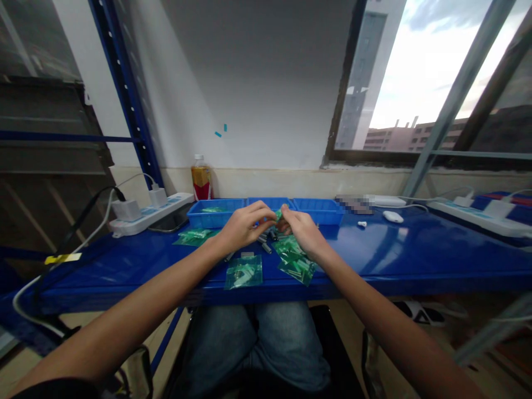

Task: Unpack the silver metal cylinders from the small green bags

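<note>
My right hand (305, 230) is closed, its thumb and fingers pinching a small green plastic bag (279, 214). My left hand (245, 224) is closed beside it, fingertips near the bag. Small bright blue bits (256, 224) show among its fingers, too small to name. Under my hands lie several loose grey metal cylinders (266, 247), partly hidden. A green zip bag (244, 272) with pale parts inside lies flat near the table's front edge. More filled green bags (297, 259) are piled below my right hand, and others (194, 237) lie left of my left hand.
Three blue bins (318, 211) stand in a row behind my hands; green bags lie in the left one. A drink bottle (201, 177) is by the wall. Power strips (155, 213) with cables, a phone (171, 217) and a white earbud case (393, 216) share the blue table (366, 255).
</note>
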`<state>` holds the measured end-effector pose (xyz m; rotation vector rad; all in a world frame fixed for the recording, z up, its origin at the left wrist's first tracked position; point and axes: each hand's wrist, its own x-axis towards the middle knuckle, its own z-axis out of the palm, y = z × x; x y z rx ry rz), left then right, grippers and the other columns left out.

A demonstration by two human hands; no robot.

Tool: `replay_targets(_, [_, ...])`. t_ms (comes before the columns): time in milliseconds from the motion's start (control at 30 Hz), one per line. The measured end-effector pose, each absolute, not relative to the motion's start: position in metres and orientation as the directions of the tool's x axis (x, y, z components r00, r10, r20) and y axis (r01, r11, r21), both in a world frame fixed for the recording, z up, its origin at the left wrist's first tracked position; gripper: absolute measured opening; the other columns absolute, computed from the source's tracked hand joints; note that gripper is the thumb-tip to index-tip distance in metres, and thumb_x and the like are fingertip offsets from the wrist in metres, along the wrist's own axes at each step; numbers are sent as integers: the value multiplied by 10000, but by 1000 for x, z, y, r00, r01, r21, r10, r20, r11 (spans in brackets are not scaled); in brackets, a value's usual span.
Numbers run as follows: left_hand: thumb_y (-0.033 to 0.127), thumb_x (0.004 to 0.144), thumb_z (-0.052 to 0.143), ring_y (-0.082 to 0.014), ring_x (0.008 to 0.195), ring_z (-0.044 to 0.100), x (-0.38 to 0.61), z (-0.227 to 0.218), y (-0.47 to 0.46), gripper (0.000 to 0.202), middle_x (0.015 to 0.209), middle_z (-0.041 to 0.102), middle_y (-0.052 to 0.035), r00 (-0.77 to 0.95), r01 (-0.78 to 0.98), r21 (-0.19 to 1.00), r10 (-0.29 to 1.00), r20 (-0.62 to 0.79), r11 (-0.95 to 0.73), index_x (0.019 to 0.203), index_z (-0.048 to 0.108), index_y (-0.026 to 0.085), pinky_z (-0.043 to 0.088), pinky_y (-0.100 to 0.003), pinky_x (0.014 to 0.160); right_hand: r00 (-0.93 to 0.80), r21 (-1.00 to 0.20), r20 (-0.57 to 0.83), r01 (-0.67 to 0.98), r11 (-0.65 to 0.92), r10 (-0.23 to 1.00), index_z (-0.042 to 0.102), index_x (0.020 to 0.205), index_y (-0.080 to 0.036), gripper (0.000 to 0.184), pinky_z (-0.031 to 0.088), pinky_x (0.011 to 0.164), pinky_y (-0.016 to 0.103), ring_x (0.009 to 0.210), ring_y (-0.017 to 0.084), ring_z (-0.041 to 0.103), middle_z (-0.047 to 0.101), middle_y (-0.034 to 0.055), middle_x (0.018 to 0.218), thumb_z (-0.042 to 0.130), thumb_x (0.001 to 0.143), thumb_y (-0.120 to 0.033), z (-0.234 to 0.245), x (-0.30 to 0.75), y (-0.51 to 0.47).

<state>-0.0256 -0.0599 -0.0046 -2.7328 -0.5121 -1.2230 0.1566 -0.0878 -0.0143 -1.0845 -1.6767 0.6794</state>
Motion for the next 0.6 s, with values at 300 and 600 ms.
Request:
replay_targets(300, [404, 924, 425, -156, 769, 577, -25, -1, -64, 321, 820, 621, -48, 656, 411, 153, 408, 635, -899, 860, 626, 163, 442, -261, 723, -177, -544, 654, 564, 621, 735, 663, 774, -164, 256, 411, 629, 261, 647, 145, 552, 623, 17, 688, 457, 878, -272, -16, 155, -96])
replay_targets(600, [557, 930, 223, -138, 559, 533, -27, -1, -57, 667, 563, 578, -23, 524, 516, 474, 700, 484, -714, 630, 644, 136, 389, -246, 583, -313, -240, 770, 665, 707, 556, 682, 1091, -217, 318, 461, 794, 296, 841, 170, 575, 612, 66, 891, 442, 893, -153, -25, 155, -93])
